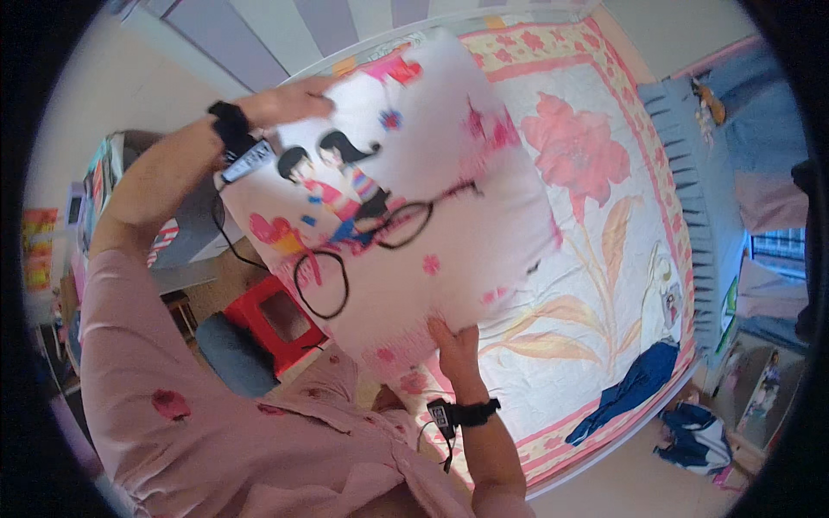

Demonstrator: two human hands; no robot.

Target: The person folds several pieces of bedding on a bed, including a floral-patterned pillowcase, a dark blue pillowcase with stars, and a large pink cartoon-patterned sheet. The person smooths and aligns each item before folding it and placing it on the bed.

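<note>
In front of me I hold up a white and pink pillow (453,213), blurred by motion. Its print shows two cartoon figures on a bicycle, with hearts and flowers. My left hand (295,103) grips its far left edge, the fingers lying over the printed face. At the near edge is my right hand (456,349), the thumb on the printed side and the other fingers partly hidden. Both wrists wear black straps with small devices and cables. Below and beyond the pillow spreads a floral bed sheet (583,246), partly covered by it in my view.
A dark blue garment (628,392) and a white printed cloth (657,311) lie on the bed's right side. A red plastic stool (275,324) stands to the left beside a grey-blue rounded object (233,353). Blue curtains (686,194) hang at the right; clothing (696,440) lies beyond the bed frame.
</note>
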